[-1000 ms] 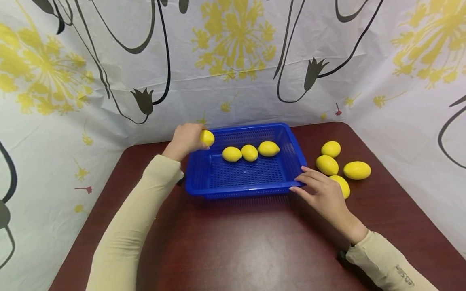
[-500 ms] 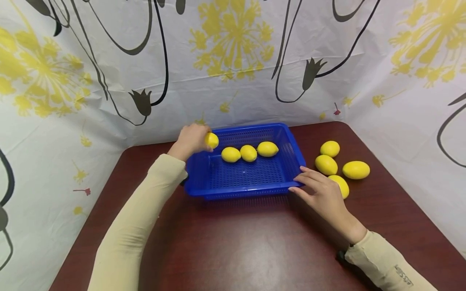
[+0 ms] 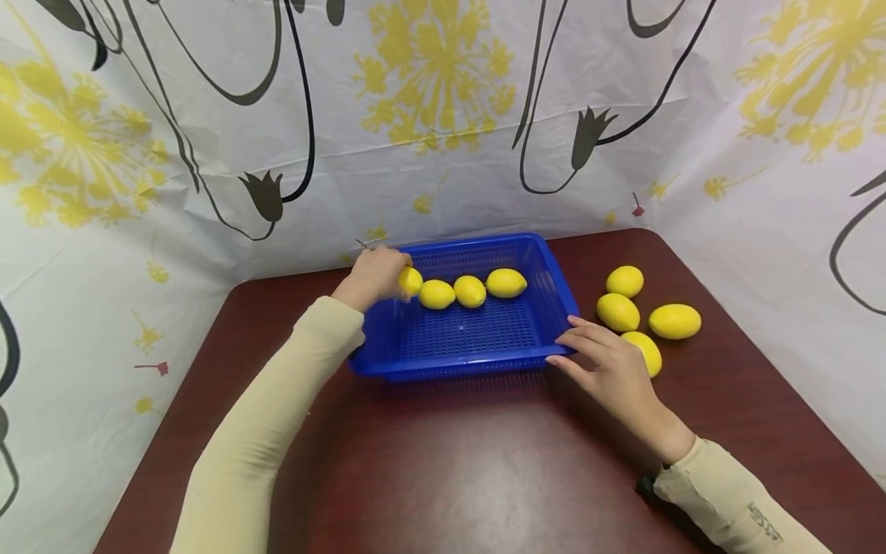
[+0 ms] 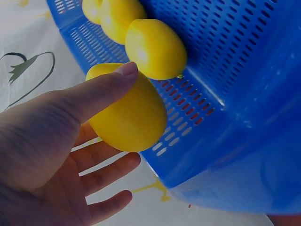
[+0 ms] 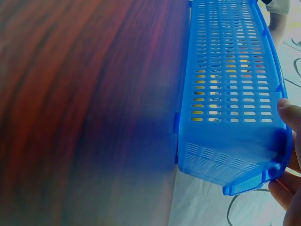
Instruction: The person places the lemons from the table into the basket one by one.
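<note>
My left hand (image 3: pixel 376 277) pinches a yellow lemon (image 4: pixel 131 115) between thumb and fingers, at the back-left part of a blue plastic basket (image 3: pixel 457 360). The held lemon is close to a row of three lemons (image 3: pixel 470 292) lying along the basket's back side. From the left wrist view I cannot tell whether it touches the nearest one or the floor. At the basket's front-right corner, my right hand (image 3: pixel 616 377) grips the rim. In the right wrist view its thumb (image 5: pixel 288 113) lies on one side of the rim and fingers on the other.
Several more lemons (image 3: pixel 618 312) lie on the dark red table (image 3: pixel 443 462) right of the basket, one partly behind my right hand. A white patterned cloth (image 3: pixel 443 177) hangs close behind the table's back edge and along both sides.
My left hand has carried its lemon rightward and down, from above the basket's back-left rim to beside the row. The right hand stays at the corner.
</note>
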{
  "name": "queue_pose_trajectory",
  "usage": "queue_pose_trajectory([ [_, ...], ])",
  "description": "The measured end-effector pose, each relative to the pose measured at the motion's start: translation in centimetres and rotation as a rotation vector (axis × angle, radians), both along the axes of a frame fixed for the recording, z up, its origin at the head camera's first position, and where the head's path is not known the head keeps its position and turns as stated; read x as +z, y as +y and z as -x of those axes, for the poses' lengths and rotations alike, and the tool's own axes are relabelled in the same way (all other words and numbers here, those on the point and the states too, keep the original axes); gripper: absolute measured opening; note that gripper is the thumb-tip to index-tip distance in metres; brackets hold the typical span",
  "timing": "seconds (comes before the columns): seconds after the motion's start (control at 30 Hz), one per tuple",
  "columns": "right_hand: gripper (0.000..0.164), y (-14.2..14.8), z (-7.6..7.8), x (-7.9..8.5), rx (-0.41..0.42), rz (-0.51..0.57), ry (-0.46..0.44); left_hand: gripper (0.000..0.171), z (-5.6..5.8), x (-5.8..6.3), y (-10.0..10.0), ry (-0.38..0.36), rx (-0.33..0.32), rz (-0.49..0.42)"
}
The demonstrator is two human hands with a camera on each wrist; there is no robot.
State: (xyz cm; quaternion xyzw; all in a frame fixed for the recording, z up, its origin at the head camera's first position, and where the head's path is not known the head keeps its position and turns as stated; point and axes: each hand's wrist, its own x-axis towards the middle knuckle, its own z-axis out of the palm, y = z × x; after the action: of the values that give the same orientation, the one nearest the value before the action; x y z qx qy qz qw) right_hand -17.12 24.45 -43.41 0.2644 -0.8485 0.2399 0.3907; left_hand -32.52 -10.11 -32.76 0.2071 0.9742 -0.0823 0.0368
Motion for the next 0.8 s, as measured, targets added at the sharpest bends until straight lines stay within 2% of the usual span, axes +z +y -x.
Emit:
queue_pose_trajectory([
  [0.33,0.036,0.0,0.1,-0.1,0.017,0.028,0.025,0.065,0.2,-0.5,0.6,-0.039,-0.015,0.039],
  [0.6,0.033,0.0,0.1,-0.1,0.020,0.030,0.023,0.065,0.9,-1.0,1.0,-0.063,-0.020,0.045],
  [0.8,0.034,-0.2,0.1,0.0,0.020,0.033,0.025,0.064,1.1,-1.3,1.3,-0.124,0.000,0.064],
])
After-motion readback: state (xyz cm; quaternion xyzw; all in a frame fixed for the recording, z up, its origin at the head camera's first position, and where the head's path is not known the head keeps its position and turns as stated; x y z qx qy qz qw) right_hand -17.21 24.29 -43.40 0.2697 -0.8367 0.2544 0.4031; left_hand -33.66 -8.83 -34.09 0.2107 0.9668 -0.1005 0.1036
